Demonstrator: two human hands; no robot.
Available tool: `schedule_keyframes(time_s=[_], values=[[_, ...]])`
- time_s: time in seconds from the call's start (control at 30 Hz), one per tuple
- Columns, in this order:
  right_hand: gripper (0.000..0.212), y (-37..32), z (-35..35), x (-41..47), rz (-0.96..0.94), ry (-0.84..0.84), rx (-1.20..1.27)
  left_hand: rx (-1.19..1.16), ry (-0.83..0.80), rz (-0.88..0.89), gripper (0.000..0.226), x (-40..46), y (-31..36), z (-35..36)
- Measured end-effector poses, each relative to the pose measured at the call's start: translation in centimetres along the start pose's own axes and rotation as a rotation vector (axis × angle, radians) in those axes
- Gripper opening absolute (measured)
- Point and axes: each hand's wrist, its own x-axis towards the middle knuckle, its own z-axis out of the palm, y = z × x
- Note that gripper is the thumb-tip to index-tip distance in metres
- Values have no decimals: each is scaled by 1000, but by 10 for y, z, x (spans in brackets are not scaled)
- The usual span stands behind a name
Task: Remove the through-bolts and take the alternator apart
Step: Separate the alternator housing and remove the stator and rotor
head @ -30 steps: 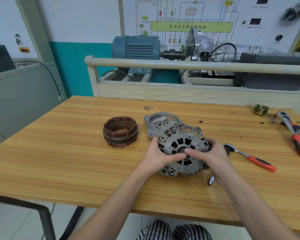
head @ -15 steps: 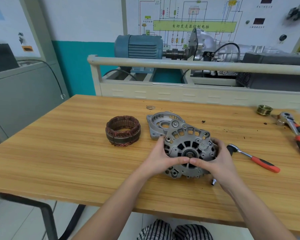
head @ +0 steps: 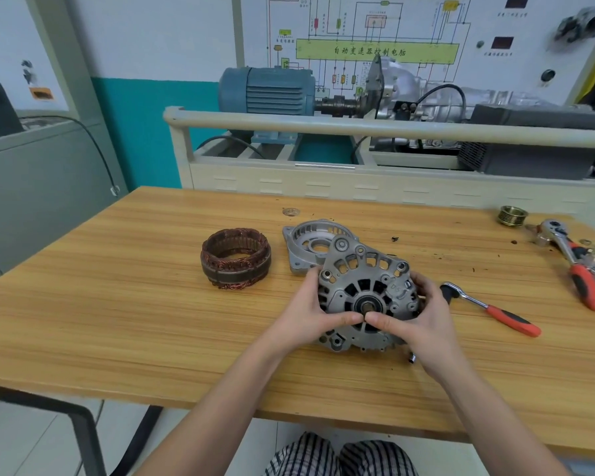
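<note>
The room is bright, with soft, even light and only faint shadows on the tabletop [head: 117, 304]. The middle looks sharp. Near the edges straight lines bend, and the top right corner is smeared and blurry.

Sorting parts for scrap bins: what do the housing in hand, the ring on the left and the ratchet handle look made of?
Alternator housing: likely cast aluminium, matte grey with ribbed vents. Stator ring: copper windings, reddish strands, around a dark core, probably steel. Ratchet: shiny chromed metal shaft with an orange and black grip, rubber or plastic.
</note>
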Motion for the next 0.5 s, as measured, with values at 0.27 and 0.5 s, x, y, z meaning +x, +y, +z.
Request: schedule_keyframes(time_s=[0.27, 0.5], values=[[118, 2, 0, -1, 12, 4, 24, 28, 90, 7, 76, 3, -5, 8], [92, 4, -11, 7, 49, -100, 158, 51, 162, -20, 64, 1, -3, 15]])
